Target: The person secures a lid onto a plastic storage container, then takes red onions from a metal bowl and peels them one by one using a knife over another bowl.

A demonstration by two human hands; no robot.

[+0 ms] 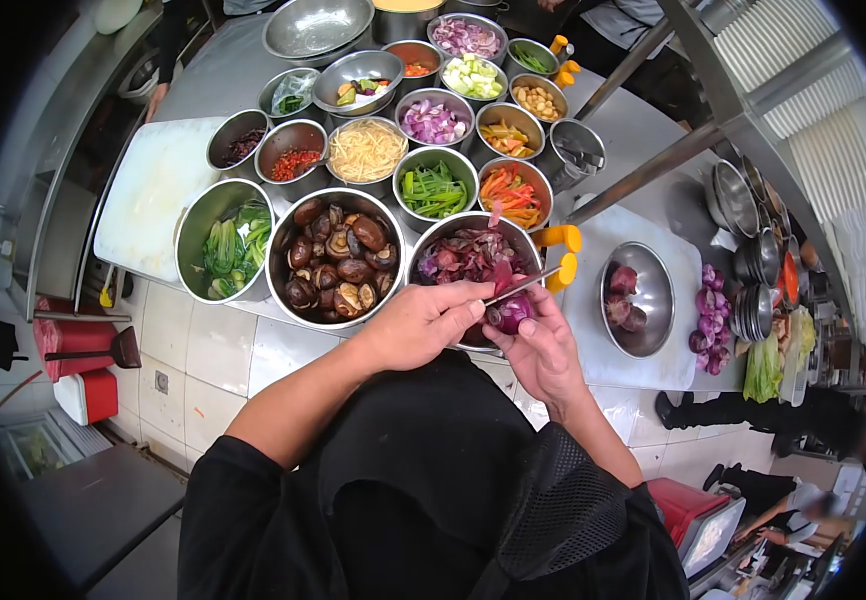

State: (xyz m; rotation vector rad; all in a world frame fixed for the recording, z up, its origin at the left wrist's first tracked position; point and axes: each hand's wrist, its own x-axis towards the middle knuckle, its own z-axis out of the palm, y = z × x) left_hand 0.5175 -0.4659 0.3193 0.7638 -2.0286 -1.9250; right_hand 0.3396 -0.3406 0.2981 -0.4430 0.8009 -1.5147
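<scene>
My left hand (428,322) pinches a slim knife (525,287), its narrow metal blade angled up to the right. In my right hand (543,352) is a purple-red onion (509,313), held against the knife with the fingers around it. Both hands are over the near edge of a steel pot (415,272) of loose onion skins (465,256). Part of the onion and the knife's grip are hidden by my fingers. To the right, a metal bowl (655,312) with a few dark red onions (621,283) rests on a white cutting board (593,345).
Shiny purple onions (713,318) lie along the board's right side. Left of the skins stand a pot of mushrooms (338,262) and one of leafy greens (237,250). Several containers of cut vegetables fill the counter behind. A metal post (643,172) slants over the right. Other people (813,415) stand at right.
</scene>
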